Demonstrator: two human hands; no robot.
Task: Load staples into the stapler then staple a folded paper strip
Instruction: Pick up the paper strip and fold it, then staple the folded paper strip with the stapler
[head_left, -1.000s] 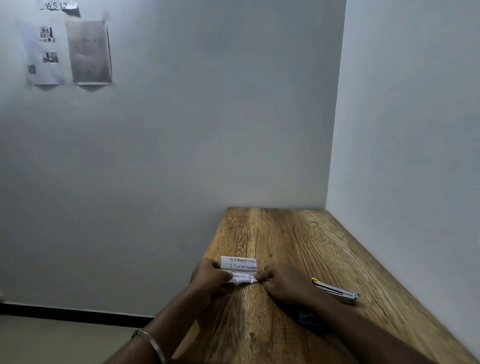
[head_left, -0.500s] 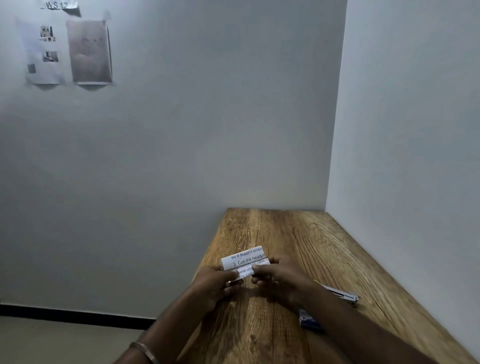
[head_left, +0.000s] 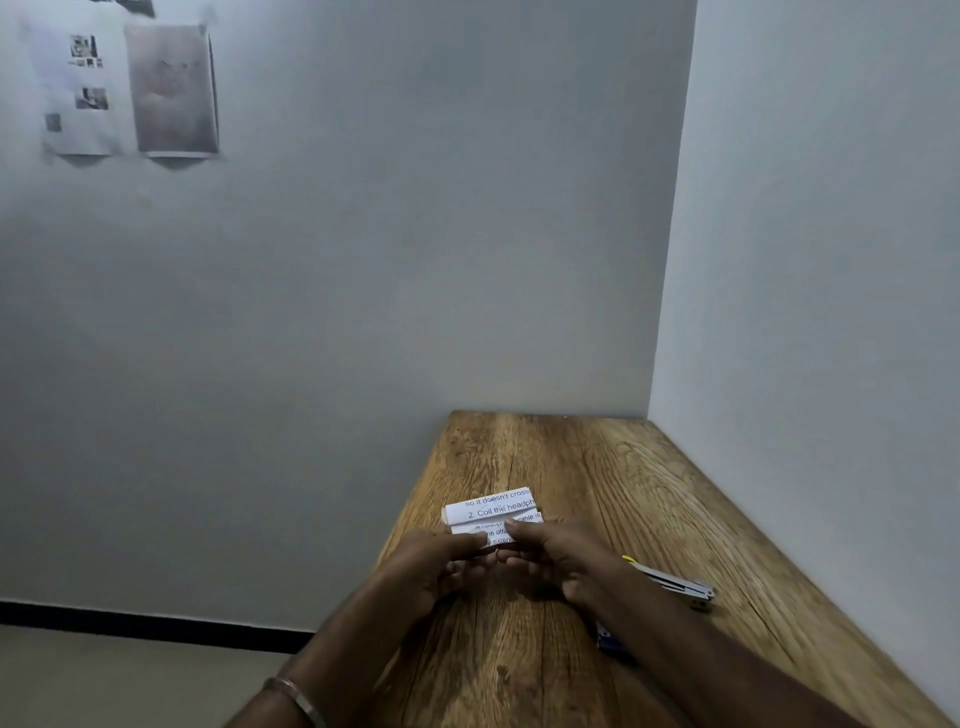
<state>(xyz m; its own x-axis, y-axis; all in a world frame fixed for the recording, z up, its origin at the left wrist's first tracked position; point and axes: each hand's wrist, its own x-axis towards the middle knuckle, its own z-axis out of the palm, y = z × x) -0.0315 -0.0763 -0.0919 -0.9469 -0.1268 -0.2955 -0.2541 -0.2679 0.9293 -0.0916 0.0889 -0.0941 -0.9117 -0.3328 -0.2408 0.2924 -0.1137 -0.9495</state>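
- Head view: both hands hold the paper strip (head_left: 493, 517) just above the wooden table (head_left: 649, 493). The left hand (head_left: 431, 564) pinches its near left edge and the right hand (head_left: 550, 553) pinches the near middle, thumbs on top and fingers curled beneath.
- The stapler (head_left: 675, 584) lies on the table just right of the right wrist, apart from the paper; nobody touches it. Whether it is loaded cannot be told.
- Likely trouble: the strip is thin and springy, and its upper flap already stands open. If either pinch loosens, the fold could spring apart before a staple goes in.
- Freeing the right hand to fetch the stapler would leave one hand holding the layers, so they might slip out of line.
- The right forearm sits close over the stapler and a small blue thing (head_left: 608, 642) beside it; a careless sweep could knock either along the table.
- Materials: white printed paper, creased flat; a slim metal stapler with a yellow tip; a grained, matt table top. Plain walls carry two paper sheets (head_left: 130, 93).
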